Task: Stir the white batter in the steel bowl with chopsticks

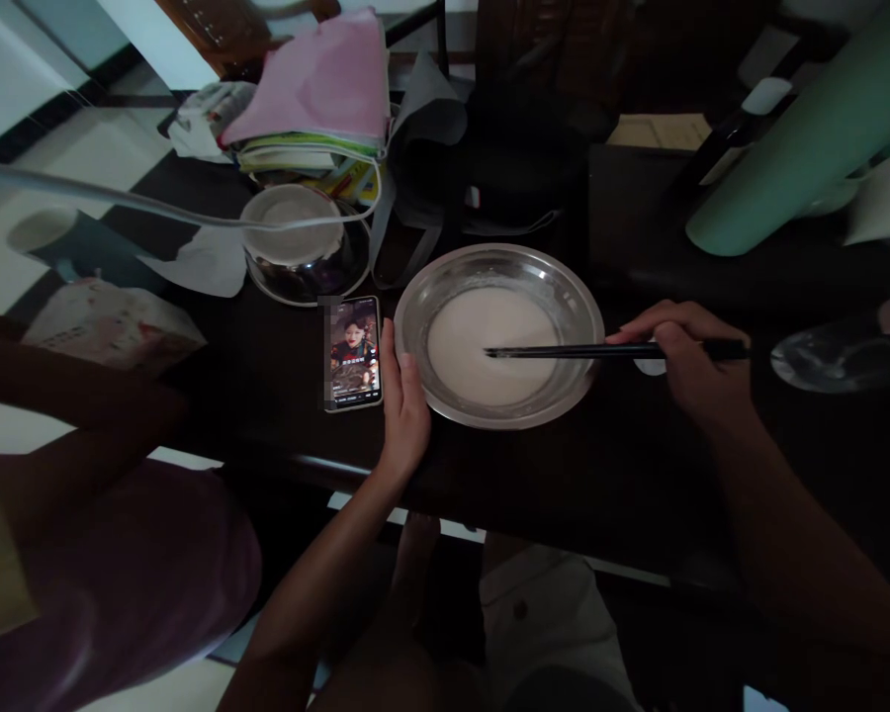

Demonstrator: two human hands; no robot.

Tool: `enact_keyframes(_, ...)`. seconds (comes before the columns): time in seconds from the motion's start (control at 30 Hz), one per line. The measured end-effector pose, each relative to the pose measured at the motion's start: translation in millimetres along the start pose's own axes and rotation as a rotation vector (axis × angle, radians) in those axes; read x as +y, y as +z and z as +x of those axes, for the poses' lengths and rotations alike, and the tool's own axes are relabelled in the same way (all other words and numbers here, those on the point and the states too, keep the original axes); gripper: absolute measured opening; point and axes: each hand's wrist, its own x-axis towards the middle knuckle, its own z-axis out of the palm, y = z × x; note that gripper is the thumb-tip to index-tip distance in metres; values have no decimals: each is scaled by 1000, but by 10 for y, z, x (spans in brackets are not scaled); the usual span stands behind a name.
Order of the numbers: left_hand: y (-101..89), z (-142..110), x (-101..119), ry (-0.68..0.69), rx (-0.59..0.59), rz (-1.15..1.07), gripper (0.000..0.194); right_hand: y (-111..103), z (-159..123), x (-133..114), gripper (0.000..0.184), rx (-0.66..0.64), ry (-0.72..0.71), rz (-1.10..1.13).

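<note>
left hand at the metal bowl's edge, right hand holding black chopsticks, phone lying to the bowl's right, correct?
Not quite: the phone lies to the left of the metal bowl, as the head view shows. The left hand is indeed at the bowl's edge, and the right hand holds black chopsticks.

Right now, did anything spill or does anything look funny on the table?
One thing looks a little odd: the metal bowl beyond the phone seems upside down, its flat bottom facing up. I see no spill: the pale liquid sits inside the wide basin, though the dark table is too dim to be sure.
</note>
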Motion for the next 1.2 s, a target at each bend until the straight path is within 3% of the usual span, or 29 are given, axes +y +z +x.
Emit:
enact_keyframes(0.07, 0, -2, 11, -6, -3, -2, 71, 4, -1, 2, 19, 6, 10, 50)
enact_keyframes(0.23, 3, -2, 21, -11, 9, -21, 68, 25, 9, -37, 17, -124, -5, -24)
enact_keyframes(0.4, 2, -6, 21, -25, -2, -6, 70, -3, 14, -36, 19, 37, 18, 80)
enact_keyframes(0.57, 1, -5, 22, -26, 4, 7, 73, 17, 13, -49, 18, -150, -10, 9)
enact_keyframes(0.77, 1, -7, 14, -19, 2, 1, 71, -16, 13, -28, 20, 70, 60, 74)
enact_keyframes(0.93, 8, -10, 30, -17, 6, -1, 70, 2, 8, -42, 18, -121, -1, 18)
enact_keyframes(1.03, 13, -5, 23, -11, 10, -13, 68, -7, 12, -35, 17, -41, 14, -39)
enact_keyframes(1.13, 14, -1, 11, -3, 8, -19, 67, -14, 12, -23, 20, 83, 66, 41)
enact_keyframes(1.2, 13, -1, 14, -9, 7, -17, 67, -5, 9, -27, 20, 28, 61, 67)
